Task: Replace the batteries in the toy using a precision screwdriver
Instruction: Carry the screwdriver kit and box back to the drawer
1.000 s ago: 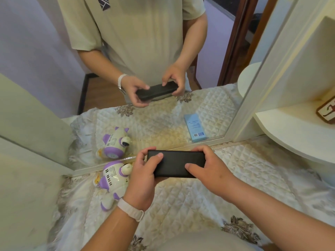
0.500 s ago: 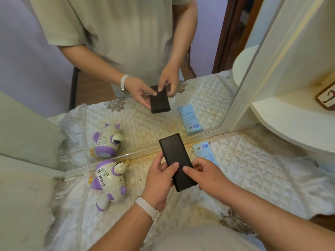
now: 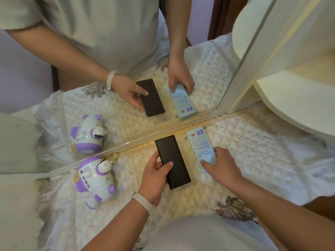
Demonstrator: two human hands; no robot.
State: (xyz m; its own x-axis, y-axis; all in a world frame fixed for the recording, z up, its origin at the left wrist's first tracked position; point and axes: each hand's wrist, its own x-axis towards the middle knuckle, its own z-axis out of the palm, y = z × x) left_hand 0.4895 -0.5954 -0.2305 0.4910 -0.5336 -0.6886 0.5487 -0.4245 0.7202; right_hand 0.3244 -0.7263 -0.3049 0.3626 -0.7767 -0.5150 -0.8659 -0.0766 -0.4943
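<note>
A flat black case point(image 3: 172, 161) lies lengthwise above the quilted cloth, and my left hand point(image 3: 155, 180) grips its left edge with the thumb on top. To its right lies a light blue box point(image 3: 200, 145) with printed labels; my right hand point(image 3: 220, 166) rests on its near end, fingers curled round the edge. The white and purple toy point(image 3: 95, 177) lies on its side at the left, close to the mirror.
A mirror point(image 3: 126, 113) stands along the back of the quilted cloth point(image 3: 253, 160) and repeats the whole scene. White rounded shelves point(image 3: 297, 98) jut out at the right. A grey panel point(image 3: 16, 145) stands at the left.
My right hand has let go of the black case and moved right onto the blue box. The left hand alone now holds the case.
</note>
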